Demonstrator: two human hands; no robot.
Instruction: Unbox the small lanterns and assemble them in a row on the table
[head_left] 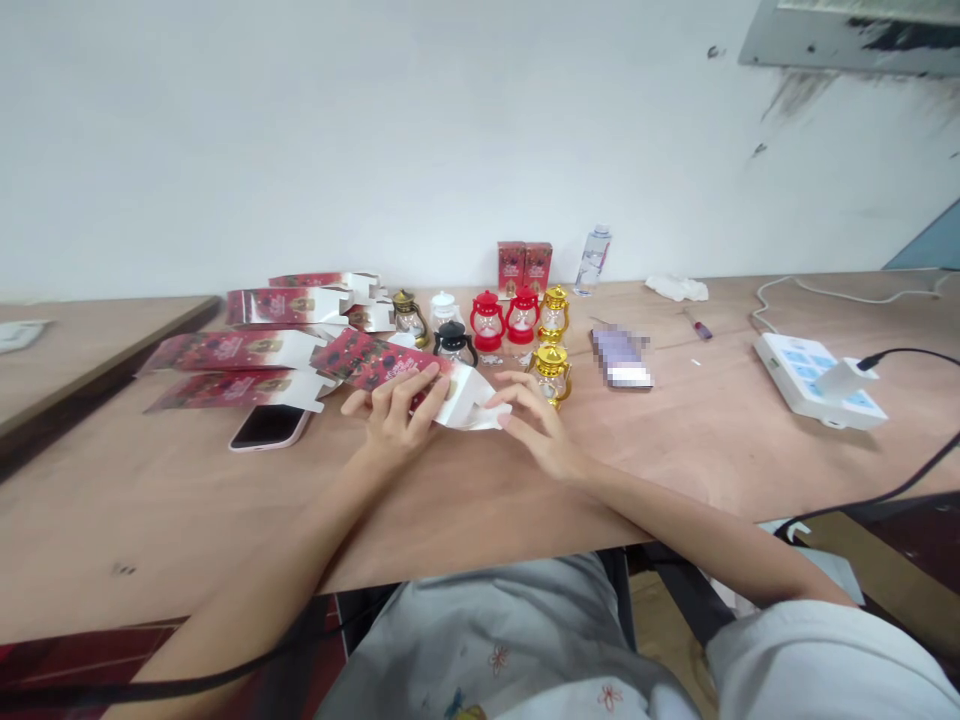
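Nearest the lens: grey clothing [480,650] with small stitched flowers, in the lap. Beyond it, pale wall [300,130], scuffed upper right, and a wooden tabletop [675,440].

Left on the table, several red printed cartons [285,303], white end flaps jutting out. One more, the held carton [367,357], slants across in front of the person, white open end toward the right. Left hand [401,405] grips it, fingers spread over the printed face. Right hand [544,425] pinches the loose white flap at the open end between thumb and fingertips. Whether the carton touches the wood: cannot tell.

Step in hand, by my reading: shaping that end of the carton. Next move seems to call for a steady left grip and light right fingertips, bending the flap along its crease without crushing the walls.

Right side: white power strip [795,365], plug seated. Just behind the hands, seven small lanterns [487,322]: bronze, white, black, two red, two gold. Two red boxes [511,268] upright behind. Pink-edged phone [270,427] near the cartons; clear bottle [594,260], tilted; crumpled tissue [676,288]; a slim tool [702,329], kind unclear.
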